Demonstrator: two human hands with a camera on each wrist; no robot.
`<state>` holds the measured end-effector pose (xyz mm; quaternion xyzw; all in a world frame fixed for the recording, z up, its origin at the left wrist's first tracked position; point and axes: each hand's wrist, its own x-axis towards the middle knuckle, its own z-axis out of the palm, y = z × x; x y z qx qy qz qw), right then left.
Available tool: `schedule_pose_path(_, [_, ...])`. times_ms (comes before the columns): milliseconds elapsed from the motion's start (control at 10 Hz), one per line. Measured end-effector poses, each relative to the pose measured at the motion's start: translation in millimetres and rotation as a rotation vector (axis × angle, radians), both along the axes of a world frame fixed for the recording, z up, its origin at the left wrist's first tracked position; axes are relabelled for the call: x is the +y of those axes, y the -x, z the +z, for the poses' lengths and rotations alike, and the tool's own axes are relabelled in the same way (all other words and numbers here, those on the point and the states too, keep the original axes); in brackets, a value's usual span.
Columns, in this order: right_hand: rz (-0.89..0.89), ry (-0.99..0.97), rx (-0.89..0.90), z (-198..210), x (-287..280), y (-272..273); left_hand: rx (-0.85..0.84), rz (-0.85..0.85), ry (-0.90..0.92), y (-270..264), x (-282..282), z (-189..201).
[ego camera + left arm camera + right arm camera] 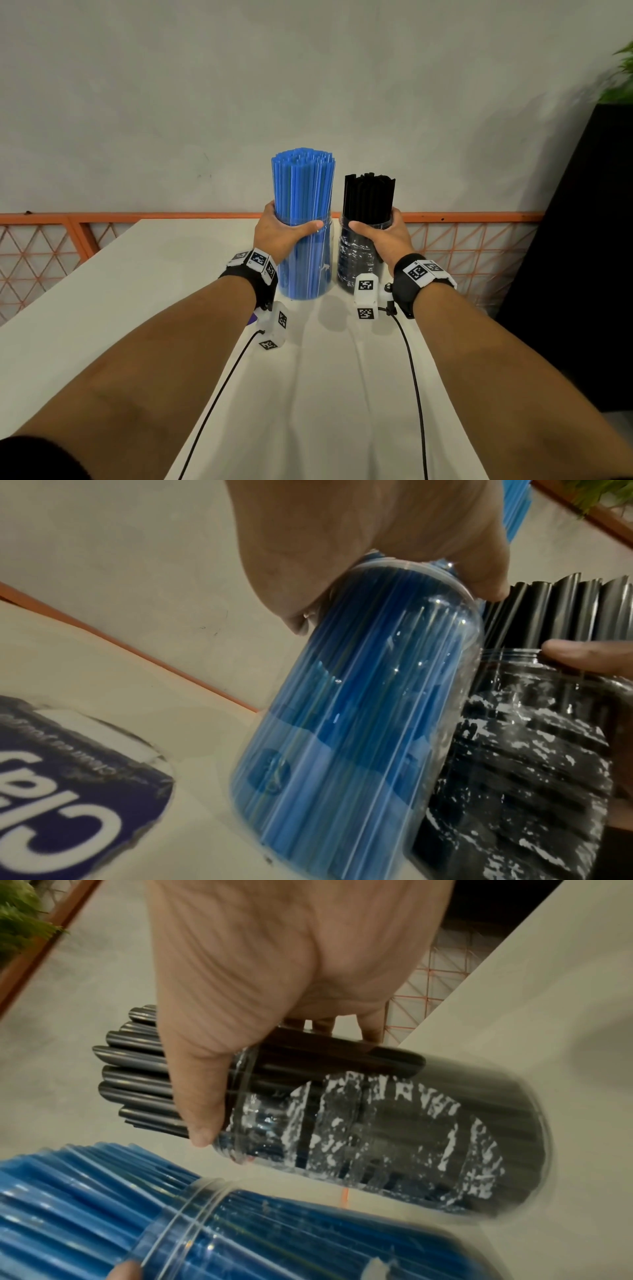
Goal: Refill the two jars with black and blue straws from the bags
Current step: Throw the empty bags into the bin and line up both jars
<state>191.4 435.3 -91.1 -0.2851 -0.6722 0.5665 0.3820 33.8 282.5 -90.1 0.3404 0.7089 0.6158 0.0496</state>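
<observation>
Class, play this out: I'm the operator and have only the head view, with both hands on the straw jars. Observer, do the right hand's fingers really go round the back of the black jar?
Observer: Yes. The right wrist view shows fingertips of the right hand curled behind the neck of the black-straw jar.
Operator: Anything lying near the blue one?
Observer: The left wrist view shows a purple printed label with white lettering on the table, near the base of the blue-straw jar.
</observation>
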Motion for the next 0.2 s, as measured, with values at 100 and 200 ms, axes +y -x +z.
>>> schedule_pose_path(100, [0.004, -0.01, -0.03, 4, -3, -5, -0.055, -0.027, 0.02, -6, -7, 4])
schedule_pose_path(200, [-0.077, 0.012, -0.026, 12, -8, -21, -0.072, 0.024, 0.064, -12, -25, 13])
